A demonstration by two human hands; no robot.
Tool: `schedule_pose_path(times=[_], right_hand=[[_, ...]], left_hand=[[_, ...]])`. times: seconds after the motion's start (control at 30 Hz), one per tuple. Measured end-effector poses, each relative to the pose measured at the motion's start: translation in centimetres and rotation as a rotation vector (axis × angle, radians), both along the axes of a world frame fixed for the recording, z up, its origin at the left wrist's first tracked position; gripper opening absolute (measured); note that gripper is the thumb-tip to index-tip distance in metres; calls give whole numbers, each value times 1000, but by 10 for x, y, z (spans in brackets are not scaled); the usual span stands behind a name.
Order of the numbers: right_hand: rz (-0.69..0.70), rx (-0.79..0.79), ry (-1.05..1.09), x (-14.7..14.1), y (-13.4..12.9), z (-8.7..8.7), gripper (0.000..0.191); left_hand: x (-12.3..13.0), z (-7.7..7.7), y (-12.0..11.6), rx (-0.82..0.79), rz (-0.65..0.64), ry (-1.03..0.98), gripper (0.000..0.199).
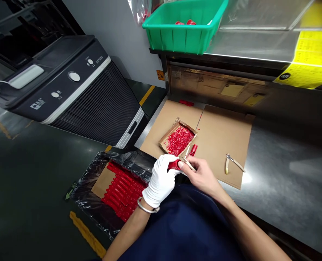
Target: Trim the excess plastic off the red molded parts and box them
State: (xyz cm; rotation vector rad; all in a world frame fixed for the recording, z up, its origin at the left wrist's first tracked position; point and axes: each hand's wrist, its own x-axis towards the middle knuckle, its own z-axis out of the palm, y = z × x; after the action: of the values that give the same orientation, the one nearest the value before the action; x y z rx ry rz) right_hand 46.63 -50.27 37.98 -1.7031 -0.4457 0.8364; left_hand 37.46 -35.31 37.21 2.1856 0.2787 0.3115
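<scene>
My left hand (161,178), in a white glove, is closed around a red part (174,165). Bare and close beside it, my right hand (201,174) grips a light-coloured hand tool (189,166) whose tip meets the red part. Just beyond my hands, a small cardboard tray (163,142) holds many thin red scraps (180,139). Another red piece (193,149) lies on the cardboard sheet (215,127) beside that tray. Farther right on the sheet rest pliers (234,162) with their handles spread.
A black-lined box (87,181) of red parts (122,192) stands at lower left. Behind it is a dark floor machine (95,101). A green bin (177,36) sits on the raised shelf, with a yellow sheet (307,58) hanging at right. Metal tabletop (285,174) extends right.
</scene>
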Motion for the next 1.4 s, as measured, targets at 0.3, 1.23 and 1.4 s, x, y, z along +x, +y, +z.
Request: schedule_pose_path(times=[0.3, 1.23, 1.4], right_hand=[[165, -36, 319, 23, -62, -77, 45], [-209, -37, -147, 79, -110, -85, 36], [-167, -33, -271, 55, -98, -41, 28]], left_hand=[[31, -38, -30, -159, -420, 428, 25], [93, -70, -90, -284, -125, 297, 27], [72, -38, -82, -361, -157, 126, 32]])
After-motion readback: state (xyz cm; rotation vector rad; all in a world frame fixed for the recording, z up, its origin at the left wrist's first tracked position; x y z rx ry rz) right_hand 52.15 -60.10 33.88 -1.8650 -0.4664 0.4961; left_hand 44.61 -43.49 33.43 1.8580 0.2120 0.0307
